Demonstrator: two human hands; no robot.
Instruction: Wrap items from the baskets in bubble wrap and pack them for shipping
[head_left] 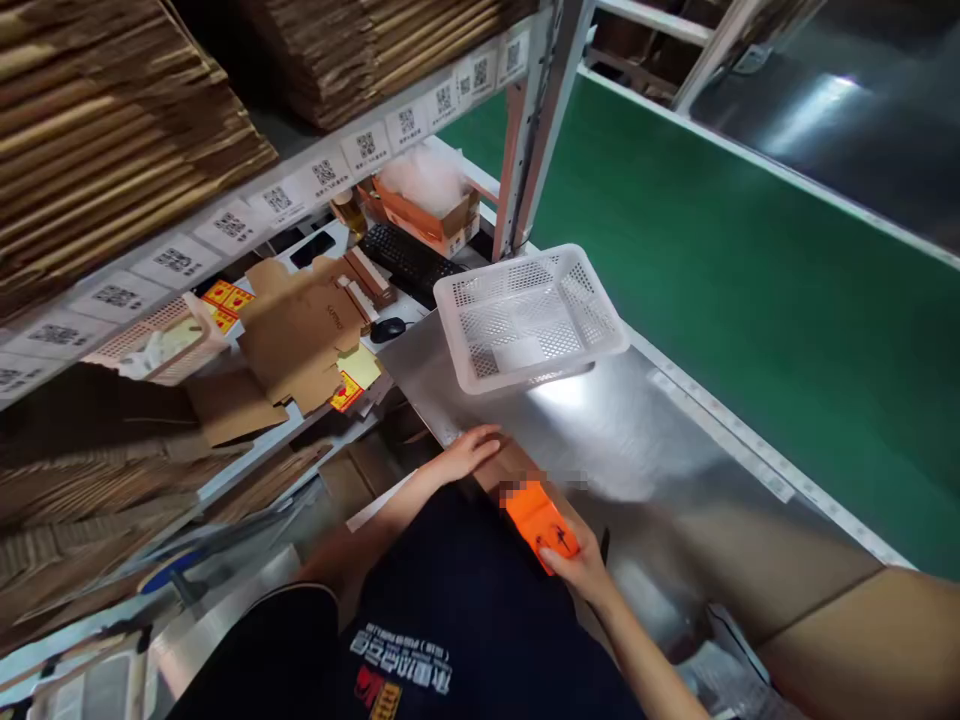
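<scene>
A long brown cardboard box (507,458) lies close against my dark shirt, at the near edge of the metal table. My left hand (469,454) grips its far left end, with the fingers curled over the top. On the box's nearer part is a bright orange block-shaped object (541,518) with black marks. My right hand (581,560) closes around this orange object, its thumb across the front. The exact kind of the orange object cannot be made out, and a blurred patch covers its upper edge.
A white perforated basket (531,372) stands on the metal table (622,450) beyond my hands. At left are an unfolded carton (289,330), a keyboard (405,258) and a mouse (388,330). A shelf edge with code labels (326,172) crosses above, bearing stacked flat cardboard (112,130).
</scene>
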